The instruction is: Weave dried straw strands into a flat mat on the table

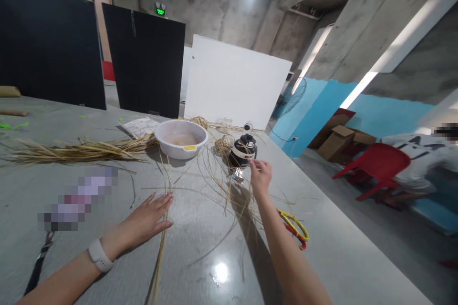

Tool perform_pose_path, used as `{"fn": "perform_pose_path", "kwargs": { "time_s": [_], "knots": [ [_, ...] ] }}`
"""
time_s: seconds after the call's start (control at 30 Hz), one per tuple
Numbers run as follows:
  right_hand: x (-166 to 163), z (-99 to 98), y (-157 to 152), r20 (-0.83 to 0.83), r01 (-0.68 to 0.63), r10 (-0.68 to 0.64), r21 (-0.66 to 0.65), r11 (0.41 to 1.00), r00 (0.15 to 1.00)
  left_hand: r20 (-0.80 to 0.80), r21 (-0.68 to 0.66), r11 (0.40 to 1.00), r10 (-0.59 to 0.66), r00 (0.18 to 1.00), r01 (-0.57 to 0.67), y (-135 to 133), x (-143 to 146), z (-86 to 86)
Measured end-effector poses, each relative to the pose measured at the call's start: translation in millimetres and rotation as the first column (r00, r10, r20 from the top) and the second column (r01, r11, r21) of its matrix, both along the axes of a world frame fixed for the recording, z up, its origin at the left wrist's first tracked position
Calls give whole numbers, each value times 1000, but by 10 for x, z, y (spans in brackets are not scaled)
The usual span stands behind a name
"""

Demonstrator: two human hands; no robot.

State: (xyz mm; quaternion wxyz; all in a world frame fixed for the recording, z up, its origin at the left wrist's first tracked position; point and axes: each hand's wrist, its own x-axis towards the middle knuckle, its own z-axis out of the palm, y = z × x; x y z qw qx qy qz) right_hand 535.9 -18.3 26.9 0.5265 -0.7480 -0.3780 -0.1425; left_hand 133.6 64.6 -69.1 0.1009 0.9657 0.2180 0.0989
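Observation:
My left hand point(150, 214) lies flat on the table with its fingers outstretched, over a few long dried plant strips point(159, 262). Those strips run from near the white basin point(171, 151) down to the bottom edge of the view. My right hand point(261, 176) is raised in front of a dark jug point(242, 150) with a pale band. Its fingers are curled together; what they pinch, if anything, is too small to make out. Loose thin strips point(211, 190) curve across the table between my hands, and a small shiny metal object point(238, 175) is beside the right hand.
A thick bundle of strips point(82, 150) lies left of the basin, which contains cloudy liquid. Yellow-and-red-handled tools point(295, 226) lie right of my forearm. A woven ball point(224, 144) stands by the jug. A person point(418, 157) is near a red chair point(379, 164) at right.

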Motion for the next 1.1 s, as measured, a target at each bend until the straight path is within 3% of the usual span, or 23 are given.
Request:
{"fn": "perform_pose_path", "kwargs": {
  "time_s": [0.1,0.17,0.27,0.33,0.5,0.67,0.83,0.87,0.9,0.93,1.03,1.07,1.1],
  "knots": [
    [75,245,-18,-48,-24,32,149,989,998,19,13,1000,-5,1000,5,2,-7,-4],
    [93,456,-24,-134,-73,123,327,942,983,32,12,1000,-6,999,5,-1,-7,-8],
    [93,789,-35,-217,-73,268,635,769,939,32,1,1000,-7,999,7,-6,-4,-12],
    [78,964,-47,-180,-41,250,731,682,951,35,-4,1000,-6,999,6,-10,-1,-9],
    [5,1152,-116,-41,-47,130,794,606,991,25,-9,1000,9,1000,-9,-22,7,24],
    [54,1348,-307,84,-99,53,904,415,995,-25,-34,999,4,1000,-5,-20,11,63],
    [302,1667,-499,-53,32,84,971,236,995,-8,-51,999,9,1000,-10,-26,12,70],
    [331,1694,-506,-94,69,105,973,222,990,-6,-50,999,10,1000,-10,-29,12,72],
    [339,1697,-498,-142,107,132,964,244,981,-2,-49,999,11,1000,-11,-32,12,75],
    [322,1674,-475,-191,133,169,943,306,967,0,-48,999,12,1000,-12,-33,11,78],
    [176,1490,-349,-261,49,288,814,579,922,-13,-46,999,12,1000,-13,-32,4,85],
    [125,1418,-304,-234,5,305,800,600,923,-17,-42,999,11,1000,-12,-30,1,85],
    [89,1357,-265,-201,-11,299,813,582,933,-18,-34,999,12,1000,-13,-29,-2,84]
  ]
}}
